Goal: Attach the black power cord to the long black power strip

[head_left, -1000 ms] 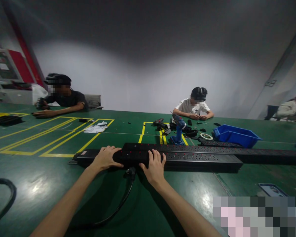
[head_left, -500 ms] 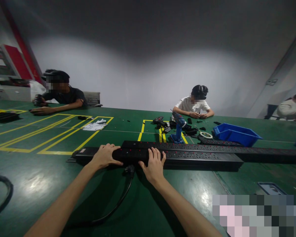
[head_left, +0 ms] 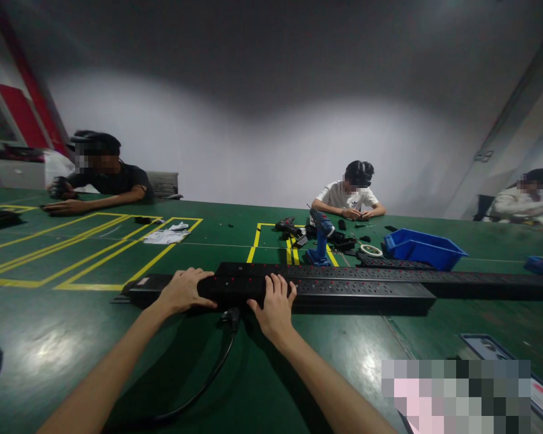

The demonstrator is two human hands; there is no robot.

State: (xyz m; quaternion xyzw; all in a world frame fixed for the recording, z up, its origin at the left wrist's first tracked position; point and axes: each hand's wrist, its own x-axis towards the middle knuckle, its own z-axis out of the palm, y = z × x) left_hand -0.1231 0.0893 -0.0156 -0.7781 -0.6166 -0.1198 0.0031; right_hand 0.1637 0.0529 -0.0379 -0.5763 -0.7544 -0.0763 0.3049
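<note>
A long black power strip (head_left: pixel 366 293) with rows of sockets and small red dots lies across the green table in front of me. My left hand (head_left: pixel 181 291) wraps over it near its left end, thumb on the near side. Further right, my right hand (head_left: pixel 275 308) grips the same strip, fingers over the top and thumb along the near edge. Between my hands, a black plug (head_left: pixel 230 318) on a cable (head_left: pixel 217 367) sits against or just below the strip's near side; whether it is plugged in I cannot tell. A second long black strip (head_left: pixel 489 283) lies directly behind.
Behind the strips are a blue cordless drill (head_left: pixel 320 238), a blue bin (head_left: pixel 428 248), a roll of tape (head_left: pixel 371 250) and loose black parts. White papers (head_left: pixel 165 234) lie left, on yellow floor-style tape lines. Several people sit across the table. A pixelated patch covers the lower right.
The view has shifted slightly, so the scene sits a little further left. Both hands keep their places on the power strip.
</note>
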